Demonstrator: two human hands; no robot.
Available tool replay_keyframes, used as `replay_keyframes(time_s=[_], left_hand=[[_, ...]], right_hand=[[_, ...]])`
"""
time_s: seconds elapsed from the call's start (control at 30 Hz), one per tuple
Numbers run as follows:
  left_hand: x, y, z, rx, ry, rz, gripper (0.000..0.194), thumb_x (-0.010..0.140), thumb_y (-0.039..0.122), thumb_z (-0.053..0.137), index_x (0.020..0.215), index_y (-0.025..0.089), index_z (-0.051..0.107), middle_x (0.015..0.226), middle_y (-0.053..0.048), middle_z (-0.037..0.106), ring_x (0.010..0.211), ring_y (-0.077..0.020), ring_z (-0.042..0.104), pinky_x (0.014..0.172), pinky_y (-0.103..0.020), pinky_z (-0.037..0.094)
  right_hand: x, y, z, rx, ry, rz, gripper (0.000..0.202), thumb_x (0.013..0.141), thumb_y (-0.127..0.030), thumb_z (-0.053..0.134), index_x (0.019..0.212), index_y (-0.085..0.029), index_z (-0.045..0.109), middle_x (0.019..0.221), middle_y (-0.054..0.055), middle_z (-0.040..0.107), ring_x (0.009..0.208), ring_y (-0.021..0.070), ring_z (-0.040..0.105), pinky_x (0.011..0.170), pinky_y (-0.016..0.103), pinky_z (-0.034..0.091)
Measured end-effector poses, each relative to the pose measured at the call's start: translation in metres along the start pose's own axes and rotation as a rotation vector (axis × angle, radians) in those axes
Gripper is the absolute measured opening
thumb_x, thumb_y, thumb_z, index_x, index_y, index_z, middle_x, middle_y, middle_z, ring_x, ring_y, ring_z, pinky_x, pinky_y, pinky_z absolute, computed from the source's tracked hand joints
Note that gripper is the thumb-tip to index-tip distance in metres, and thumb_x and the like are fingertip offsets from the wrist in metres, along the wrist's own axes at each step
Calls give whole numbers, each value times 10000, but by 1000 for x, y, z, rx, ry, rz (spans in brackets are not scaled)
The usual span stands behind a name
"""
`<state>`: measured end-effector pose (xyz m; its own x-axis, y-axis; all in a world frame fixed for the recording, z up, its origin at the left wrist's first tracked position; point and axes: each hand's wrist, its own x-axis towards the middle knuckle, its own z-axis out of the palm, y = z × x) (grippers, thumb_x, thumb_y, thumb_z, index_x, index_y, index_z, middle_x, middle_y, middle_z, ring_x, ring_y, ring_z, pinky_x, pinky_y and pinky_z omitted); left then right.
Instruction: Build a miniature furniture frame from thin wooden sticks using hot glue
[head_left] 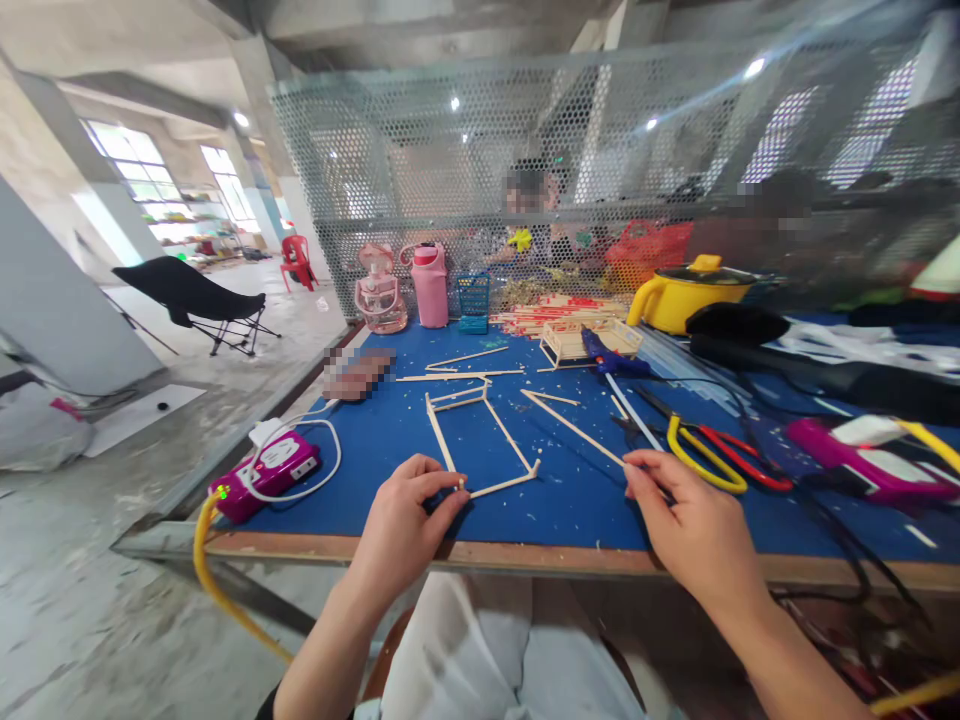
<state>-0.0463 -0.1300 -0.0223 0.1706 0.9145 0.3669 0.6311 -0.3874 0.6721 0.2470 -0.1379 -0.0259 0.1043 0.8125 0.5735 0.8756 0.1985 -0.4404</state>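
Note:
Lying on the blue table mat [375, 470] is a frame of thin wooden sticks [504, 487], roughly rectangular, with short upright pieces at its corners. My left hand [409, 515] pinches its near left corner between thumb and fingers. To the right, my right hand [686, 520] pinches the near end of a long wooden stick [574, 428], which slants away over the mat. Beyond that stick's far end lies a shorter stick [556, 397]. Further back, a blue glue gun [600, 352] rests against a finished-looking stick tray [559, 345].
Pliers with yellow and red handles [705, 455] lie right of my right hand, among dark cables. A purple power strip [270, 475] sits left. Bottles [430, 285], a yellow pot [686, 300] and a stick pile [562, 314] stand before a perforated metal screen [450, 180]; people are behind it.

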Motion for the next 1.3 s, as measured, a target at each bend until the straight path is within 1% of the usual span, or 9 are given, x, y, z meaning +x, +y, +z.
replay_keyframes(time_s=[0.17, 0.4, 0.5, 0.67, 0.77, 0.97, 1.07, 1.17, 1.3], left_hand=[[-1, -1, 0, -10, 23, 15, 137, 840, 271, 586, 882, 222, 706, 944, -45, 595, 852, -149, 592, 768, -267, 449], [-3, 0, 3, -28, 53, 37, 156, 851, 270, 563, 936, 216, 681, 984, -54, 593, 861, -153, 591, 786, -271, 454], [-5, 0, 3, -58, 96, 16, 212, 842, 307, 582, 1022, 223, 655, 965, -43, 594, 793, -140, 573, 734, -259, 454], [-6, -11, 6, -207, 355, -160, 237, 850, 360, 563, 992, 181, 624, 727, 10, 547, 651, -123, 519, 635, -239, 424], [-4, -19, 8, -290, 395, -233, 279, 845, 379, 561, 1021, 172, 626, 750, 2, 581, 656, -128, 531, 616, -237, 416], [-1, -18, 7, -221, 322, -127, 236, 855, 293, 539, 1040, 176, 626, 769, -3, 553, 704, -137, 543, 686, -260, 442], [-3, -8, 3, -188, 233, -38, 252, 846, 265, 544, 1072, 186, 623, 915, -45, 587, 819, -157, 576, 755, -279, 461], [-4, 1, 1, -81, 121, 20, 364, 825, 330, 585, 1168, 211, 608, 1028, -74, 586, 903, -186, 587, 801, -306, 468], [-4, 5, 4, 64, -22, 29, 370, 850, 407, 547, 1170, 244, 636, 934, -65, 619, 855, -208, 613, 779, -331, 474]], right_hand=[[7, -9, 6, -313, -177, 21, 205, 878, -365, 473, 936, -258, 638, 732, -11, 722, 646, 214, 679, 505, 289, 396], [13, -20, 7, -381, -363, 10, 195, 868, -271, 462, 1011, -261, 595, 850, -7, 728, 786, 213, 694, 554, 279, 398], [12, -20, 10, -370, -361, 21, 235, 884, -281, 423, 1059, -259, 578, 832, -7, 718, 738, 199, 687, 527, 275, 379], [5, -16, 13, -320, -288, 31, 268, 880, -327, 415, 1082, -256, 577, 755, -17, 692, 635, 178, 661, 494, 265, 364], [3, -15, 12, -277, -253, 6, 262, 873, -312, 411, 1052, -258, 594, 714, -20, 685, 594, 168, 651, 478, 257, 363], [4, -19, 9, -258, -253, -8, 249, 864, -299, 423, 1031, -258, 604, 695, -24, 688, 587, 169, 654, 474, 255, 374], [4, -19, 9, -251, -243, -26, 245, 863, -297, 429, 1032, -257, 603, 707, -25, 689, 585, 165, 649, 486, 257, 379], [3, -19, 8, -242, -238, -29, 247, 866, -290, 424, 1034, -253, 602, 730, -17, 696, 579, 159, 639, 489, 256, 374], [3, -21, 7, -245, -260, -32, 249, 871, -265, 407, 1026, -246, 601, 745, -8, 702, 607, 158, 641, 511, 255, 372]])
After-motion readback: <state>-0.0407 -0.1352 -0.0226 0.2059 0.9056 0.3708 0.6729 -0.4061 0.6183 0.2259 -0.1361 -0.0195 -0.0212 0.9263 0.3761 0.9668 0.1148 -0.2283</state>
